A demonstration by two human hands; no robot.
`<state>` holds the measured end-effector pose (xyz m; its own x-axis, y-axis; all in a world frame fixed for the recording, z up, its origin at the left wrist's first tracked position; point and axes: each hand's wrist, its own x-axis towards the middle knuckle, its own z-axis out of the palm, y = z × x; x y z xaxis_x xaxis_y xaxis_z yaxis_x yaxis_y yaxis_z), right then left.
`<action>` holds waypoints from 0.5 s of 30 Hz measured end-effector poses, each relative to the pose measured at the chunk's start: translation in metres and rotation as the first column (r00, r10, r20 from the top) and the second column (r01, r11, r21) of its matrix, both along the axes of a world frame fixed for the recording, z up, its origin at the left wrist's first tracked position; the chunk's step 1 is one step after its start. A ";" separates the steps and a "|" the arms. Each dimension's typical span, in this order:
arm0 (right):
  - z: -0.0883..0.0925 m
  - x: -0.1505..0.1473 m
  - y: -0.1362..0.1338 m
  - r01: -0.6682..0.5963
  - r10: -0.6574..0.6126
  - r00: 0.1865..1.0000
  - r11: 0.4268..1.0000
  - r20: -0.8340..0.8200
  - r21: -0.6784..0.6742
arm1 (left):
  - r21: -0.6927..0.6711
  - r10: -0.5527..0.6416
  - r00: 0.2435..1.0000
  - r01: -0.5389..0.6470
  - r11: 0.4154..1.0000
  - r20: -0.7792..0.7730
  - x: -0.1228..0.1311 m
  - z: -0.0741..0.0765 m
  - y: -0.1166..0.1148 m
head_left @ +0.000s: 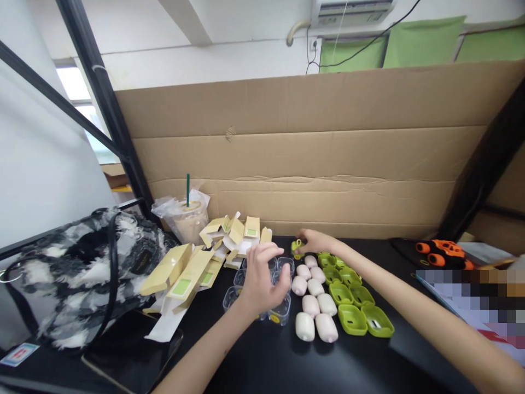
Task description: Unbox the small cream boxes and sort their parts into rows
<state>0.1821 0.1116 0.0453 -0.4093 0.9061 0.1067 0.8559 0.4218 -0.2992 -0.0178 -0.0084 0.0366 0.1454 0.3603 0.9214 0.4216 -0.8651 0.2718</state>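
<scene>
My left hand (262, 279) hovers over the clear plastic containers (233, 295), its thumb and fingers apart and nothing seen between them. It hides some of the containers. At the far end of the rows, my right hand (315, 241) has its fingers closed on a small green case (297, 249) with a loop on top. Nearer to me lie two columns of pale pink-white rounded pieces (310, 305). Beside them on the right, several open green cases (353, 318) lie in rows, with their hollow sides up.
Opened yellow cardboard boxes (180, 268) pile up on the left, near a plastic cup (187, 219) with a green straw and a black-and-white bag (77, 262). An orange toy car (445, 253) stands at right. A cardboard panel (311, 158) backs the black table (262, 366).
</scene>
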 end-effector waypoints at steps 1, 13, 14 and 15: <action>-0.006 0.003 0.000 0.010 -0.011 1.000 1.000 -0.022 -0.029 | -0.072 -0.001 1.000 0.002 0.997 0.010 0.000 0.000 0.002; 0.011 0.006 -0.089 -0.155 0.210 0.834 0.977 -0.510 0.148 | -0.615 -0.225 0.972 0.139 0.776 -0.064 0.014 0.000 0.001; 0.012 0.008 -0.100 -0.174 0.227 0.813 0.973 -0.537 0.149 | -0.609 -0.238 0.967 0.133 0.782 -0.095 0.015 0.001 -0.001; 0.011 0.010 -0.110 -0.186 0.237 0.794 0.972 -0.559 0.147 | -0.590 -0.244 0.962 0.127 0.797 -0.123 0.016 0.002 -0.004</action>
<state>0.1917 0.0012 0.0566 -0.4319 0.7822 0.4491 0.4285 0.6161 -0.6609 -0.0014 -0.0120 0.0390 0.4088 0.7603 0.5047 0.3618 -0.6428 0.6753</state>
